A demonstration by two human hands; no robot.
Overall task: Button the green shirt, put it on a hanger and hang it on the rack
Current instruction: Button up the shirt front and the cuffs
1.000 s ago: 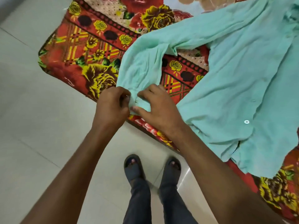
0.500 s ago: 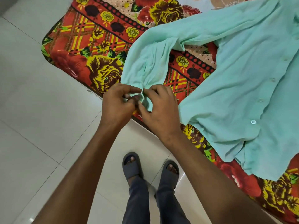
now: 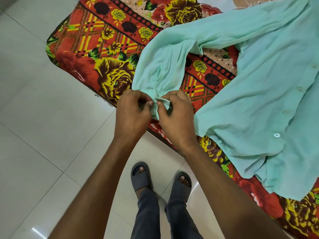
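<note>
A red floral bedsheet covers what looks like a mattress, on pale floor tiles.

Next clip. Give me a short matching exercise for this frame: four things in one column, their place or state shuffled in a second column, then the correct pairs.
Things:
1. mint-green button-up shirt
2. cuff of the shirt's sleeve
3. white plastic button
4. pair of dark grey slide sandals

Place or state:
A. on the pale tiled floor, worn on the feet
B. pinched between the left hand and right hand
C. spread over the red floral bedspread
D. low on the shirt's front edge

Pairs: 1-C, 2-B, 3-D, 4-A
</note>
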